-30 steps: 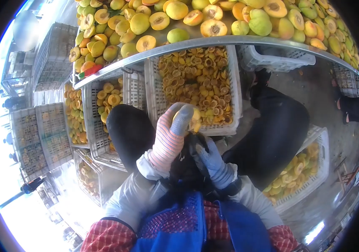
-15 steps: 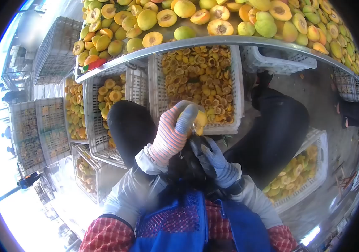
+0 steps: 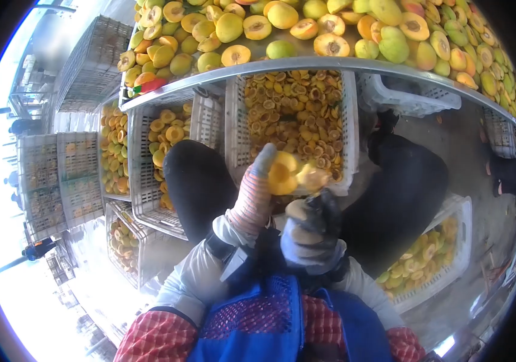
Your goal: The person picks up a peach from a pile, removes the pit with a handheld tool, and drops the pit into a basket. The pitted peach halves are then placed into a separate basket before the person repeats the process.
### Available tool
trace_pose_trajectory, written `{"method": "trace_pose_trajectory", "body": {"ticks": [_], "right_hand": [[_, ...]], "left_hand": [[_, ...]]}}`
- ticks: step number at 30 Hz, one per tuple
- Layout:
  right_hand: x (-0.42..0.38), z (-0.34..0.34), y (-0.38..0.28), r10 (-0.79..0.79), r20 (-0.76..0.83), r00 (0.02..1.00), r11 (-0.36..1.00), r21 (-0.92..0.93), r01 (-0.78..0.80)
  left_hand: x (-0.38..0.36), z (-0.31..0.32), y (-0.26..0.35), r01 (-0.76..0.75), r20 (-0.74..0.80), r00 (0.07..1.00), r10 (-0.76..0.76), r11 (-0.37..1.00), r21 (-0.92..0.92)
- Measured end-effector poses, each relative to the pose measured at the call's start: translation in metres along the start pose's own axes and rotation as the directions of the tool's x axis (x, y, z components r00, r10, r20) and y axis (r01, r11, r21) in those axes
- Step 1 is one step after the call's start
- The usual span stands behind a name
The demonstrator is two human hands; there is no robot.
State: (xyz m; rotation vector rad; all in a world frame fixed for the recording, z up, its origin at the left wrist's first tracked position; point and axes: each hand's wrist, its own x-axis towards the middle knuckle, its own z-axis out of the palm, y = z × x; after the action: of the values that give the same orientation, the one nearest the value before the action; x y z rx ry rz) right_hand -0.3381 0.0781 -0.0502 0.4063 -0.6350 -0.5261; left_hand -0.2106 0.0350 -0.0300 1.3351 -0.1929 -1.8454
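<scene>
Gripping a halved peach (image 3: 282,175), the left hand (image 3: 255,193) is clamped on it. The right hand (image 3: 311,232) is closed around a tool; a slip could nick the glove.

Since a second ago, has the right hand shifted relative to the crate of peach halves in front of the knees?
Yes. The right hand has dropped back toward the body, away from the crate's near rim, while the left hand holds the opened peach there.

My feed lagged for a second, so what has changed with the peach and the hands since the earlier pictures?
The peach was whole and wrapped in the left hand; now it shows its cut yellow face, held out at the fingertips. The right hand has lifted closer under it, and a second piece shows just to the right. The crate of halves and the table's rim stayed as they were.
</scene>
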Motion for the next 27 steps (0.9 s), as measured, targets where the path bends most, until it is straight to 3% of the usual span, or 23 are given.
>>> {"method": "trace_pose_trajectory", "body": {"ticks": [1,2,3,4,5,6,8,9,10,11,12,14,16,18,19,20,22,23,25,26,27], "right_hand": [[-0.001,-0.004,-0.003,-0.067,0.024,0.997,0.997,-0.037,0.068],[-0.006,-0.011,-0.005,-0.162,-0.229,0.960,0.987,-0.029,0.159],[-0.012,-0.021,-0.006,-0.240,-0.466,0.851,0.968,-0.045,0.248],[-0.019,-0.033,-0.007,-0.293,-0.671,0.681,0.942,-0.082,0.325],[-0.026,-0.052,-0.010,-0.193,-0.459,0.867,0.971,0.038,0.236],[-0.022,-0.048,-0.007,-0.166,-0.404,0.900,0.981,0.028,0.194],[-0.011,-0.034,-0.005,-0.108,-0.281,0.954,0.994,-0.017,0.107],[-0.011,-0.035,-0.007,-0.132,-0.274,0.953,0.991,-0.066,0.118],[-0.011,-0.037,-0.009,-0.136,-0.287,0.948,0.991,-0.047,0.128],[-0.012,-0.041,-0.012,-0.141,-0.303,0.942,0.990,-0.026,0.140],[-0.011,-0.044,-0.015,-0.143,-0.324,0.935,0.989,-0.003,0.150],[-0.007,-0.047,-0.017,-0.159,-0.449,0.879,0.987,-0.088,0.134],[-0.007,-0.053,-0.021,-0.184,-0.529,0.829,0.976,-0.202,0.087],[-0.003,-0.041,-0.022,-0.303,-0.650,0.696,0.931,-0.358,0.071],[-0.004,-0.035,-0.022,-0.369,-0.695,0.617,0.901,-0.431,0.054],[-0.008,-0.039,-0.026,-0.369,-0.684,0.630,0.910,-0.404,0.094],[-0.019,-0.049,-0.034,-0.376,-0.652,0.659,0.920,-0.347,0.181],[-0.018,-0.045,-0.034,-0.399,-0.680,0.615,0.909,-0.381,0.168],[-0.007,-0.028,-0.036,-0.444,-0.724,0.527,0.885,-0.445,0.136],[-0.001,-0.019,-0.037,-0.514,-0.666,0.541,0.836,-0.529,0.144],[0.003,-0.011,-0.036,-0.574,-0.605,0.552,0.782,-0.605,0.149]], "left_hand": [[-0.007,-0.004,0.004,-0.065,-0.060,0.996,0.071,0.993,0.096],[-0.005,-0.017,0.004,-0.221,-0.003,0.974,0.226,0.954,0.204],[-0.010,-0.023,0.013,-0.292,-0.058,0.948,0.313,0.927,0.234],[-0.016,-0.030,0.023,-0.361,-0.109,0.910,0.400,0.894,0.266],[-0.020,-0.046,0.035,-0.492,-0.136,0.824,0.549,0.814,0.308],[-0.022,-0.067,0.050,-0.610,-0.149,0.713,0.685,0.711,0.350],[-0.022,-0.119,0.094,-0.589,-0.152,0.602,0.784,0.564,0.579],[-0.019,-0.144,0.113,-0.155,-0.120,0.491,0.863,0.222,0.963],[-0.016,-0.159,0.128,0.393,-0.014,0.410,0.912,-0.163,0.905],[-0.011,-0.158,0.136,0.392,0.003,0.369,0.929,-0.159,0.906],[-0.005,-0.136,0.141,0.146,0.059,0.398,0.915,-0.127,0.981],[0.010,-0.060,0.145,-0.340,0.166,0.426,0.889,-0.013,0.940],[0.048,-0.017,0.165,-0.199,0.217,0.594,0.775,-0.120,0.973],[0.096,0.022,0.184,0.104,0.220,0.703,0.676,-0.404,0.909],[0.126,0.026,0.193,0.090,0.209,0.792,0.573,-0.449,0.889],[0.148,0.028,0.196,0.069,0.192,0.866,0.462,-0.491,0.868],[0.159,0.036,0.203,-0.105,0.251,0.919,0.303,-0.426,0.899],[0.161,0.041,0.205,-0.186,0.284,0.933,0.219,-0.381,0.906],[0.137,0.042,0.193,-0.303,0.400,0.774,0.491,-0.268,0.914],[0.122,0.039,0.183,-0.373,0.424,0.660,0.620,-0.220,0.901],[0.110,0.033,0.168,-0.447,0.396,0.671,0.627,-0.084,0.890]]}}
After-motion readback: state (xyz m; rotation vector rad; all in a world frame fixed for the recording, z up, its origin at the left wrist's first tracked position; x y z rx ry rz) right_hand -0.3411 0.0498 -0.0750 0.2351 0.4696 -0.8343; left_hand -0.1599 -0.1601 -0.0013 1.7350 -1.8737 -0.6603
